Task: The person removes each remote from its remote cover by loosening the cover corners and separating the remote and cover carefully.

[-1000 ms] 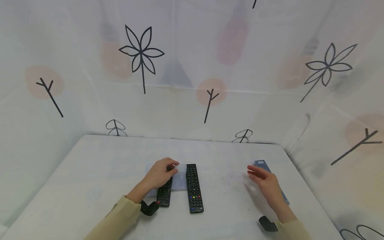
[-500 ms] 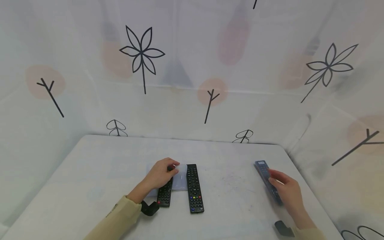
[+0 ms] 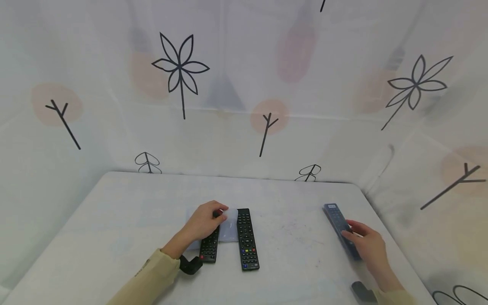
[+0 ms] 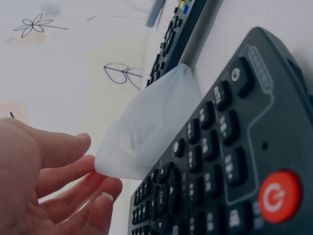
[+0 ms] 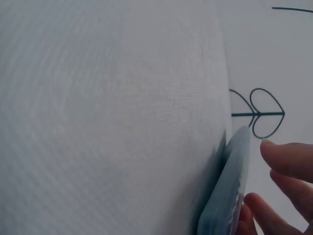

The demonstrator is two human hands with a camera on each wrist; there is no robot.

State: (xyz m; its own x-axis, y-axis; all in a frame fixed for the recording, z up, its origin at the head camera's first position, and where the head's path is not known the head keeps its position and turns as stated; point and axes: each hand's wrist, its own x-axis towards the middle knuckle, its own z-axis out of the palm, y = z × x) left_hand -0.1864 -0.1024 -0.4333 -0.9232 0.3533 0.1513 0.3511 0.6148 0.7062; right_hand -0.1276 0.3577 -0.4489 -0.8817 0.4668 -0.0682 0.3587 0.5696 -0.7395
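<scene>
A white cloth-covered surface [image 3: 114, 237] fills the lower half of the head view, backed by a pale curtain printed with black flowers and twigs [image 3: 179, 67]. Near the lower middle of the frame a long black remote control with coloured buttons [image 3: 247, 238] lies flat, with nothing on it. Just left of it sits a clear soft plastic sleeve [image 3: 228, 226], and left of that a shorter black remote control with a red power button [image 3: 209, 245]; in the left wrist view the sleeve [image 4: 146, 132] overlaps that remote's [image 4: 220, 161] edge.

The left hand [image 3: 203, 220] rests over the top of the shorter remote, fingers curled down onto it and the sleeve's corner; the left wrist view shows the fingertips [image 4: 93, 196] touching the sleeve.

At the lower right a dark remote control in a bluish clear cover [image 3: 339, 226] lies angled toward the surface's right edge. The right hand [image 3: 367, 248] covers its near end, fingers bent around it, grasping it.
</scene>
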